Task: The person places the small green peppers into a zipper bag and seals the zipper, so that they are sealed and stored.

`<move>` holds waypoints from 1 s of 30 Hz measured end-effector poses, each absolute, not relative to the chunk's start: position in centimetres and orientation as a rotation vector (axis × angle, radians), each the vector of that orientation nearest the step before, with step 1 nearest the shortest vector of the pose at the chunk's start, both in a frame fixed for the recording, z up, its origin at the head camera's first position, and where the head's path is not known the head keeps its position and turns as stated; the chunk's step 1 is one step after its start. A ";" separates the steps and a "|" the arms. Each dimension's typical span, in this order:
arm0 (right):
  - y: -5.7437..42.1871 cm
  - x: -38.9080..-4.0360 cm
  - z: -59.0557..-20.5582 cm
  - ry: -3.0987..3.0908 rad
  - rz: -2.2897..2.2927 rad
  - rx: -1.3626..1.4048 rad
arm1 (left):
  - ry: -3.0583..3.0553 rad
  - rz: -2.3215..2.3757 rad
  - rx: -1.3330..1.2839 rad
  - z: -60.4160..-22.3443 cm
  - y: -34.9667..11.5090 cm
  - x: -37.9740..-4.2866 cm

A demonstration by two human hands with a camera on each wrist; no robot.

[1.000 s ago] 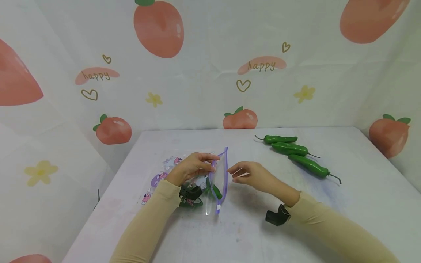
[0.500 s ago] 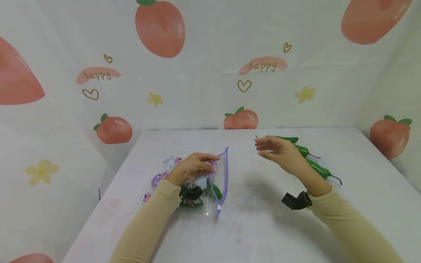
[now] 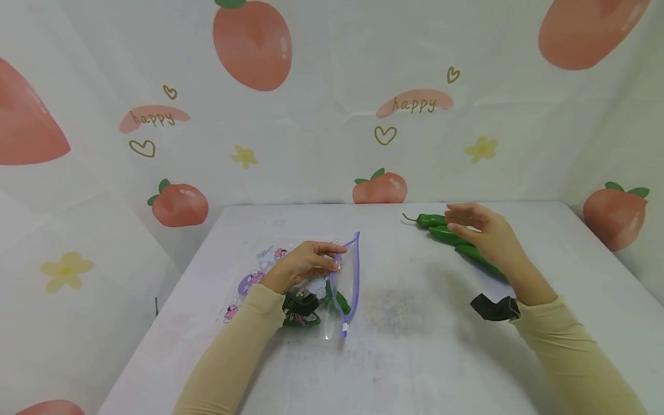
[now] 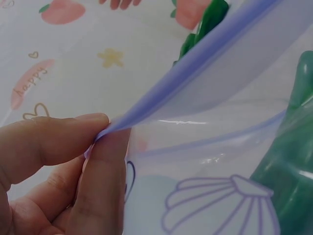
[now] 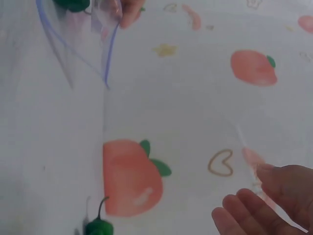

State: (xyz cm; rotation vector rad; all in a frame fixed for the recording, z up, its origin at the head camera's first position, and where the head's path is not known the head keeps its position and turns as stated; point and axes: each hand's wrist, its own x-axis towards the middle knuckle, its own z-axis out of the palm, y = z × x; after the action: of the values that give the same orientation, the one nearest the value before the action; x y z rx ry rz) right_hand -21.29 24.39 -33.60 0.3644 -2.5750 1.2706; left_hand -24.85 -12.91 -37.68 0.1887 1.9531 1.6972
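Note:
My left hand (image 3: 298, 266) pinches the purple zip edge of a clear printed zip bag (image 3: 356, 282) between thumb and fingers, and the mouth gapes toward the right. Inside the bag lie green chili peppers (image 3: 339, 302), partly hidden by the wrist and the prints; their number is unclear. Three more green peppers rest on the table at the back right: a far pepper (image 3: 430, 220), a middle pepper (image 3: 441, 233) and a near pepper (image 3: 479, 263). Above them hovers my right hand (image 3: 487, 235), fingers loosely bent and holding nothing, covering parts of the peppers.
A white table (image 3: 404, 369) carries everything. Behind it hangs a white backdrop (image 3: 311, 138) printed with peaches, hearts and flowers. A black wrist mount (image 3: 495, 308) sits under the right wrist, another black mount (image 3: 301, 304) under the left.
From beside the bag's mouth, my right hand has moved right and away from me, over the loose peppers. My left hand and the bag have stayed in place.

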 end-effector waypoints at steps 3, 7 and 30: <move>25.4 -21.5 -34.1 -2.585 1.252 0.318 | 1.952 1.702 0.189 -37.7 -12.9 -24.8; 26.7 -21.6 -34.6 -2.600 1.229 0.303 | 1.950 1.704 0.189 -37.7 -12.9 -24.8; 32.5 -22.3 -38.3 -3.121 1.111 0.201 | 1.949 1.706 0.198 -37.7 -13.0 -24.8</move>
State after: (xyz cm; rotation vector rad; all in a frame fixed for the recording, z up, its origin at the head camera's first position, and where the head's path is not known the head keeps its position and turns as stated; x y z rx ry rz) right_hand -22.34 32.51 -38.27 0.2007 -3.1212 1.1113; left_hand -24.83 -12.96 -37.74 0.1980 1.9495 1.7061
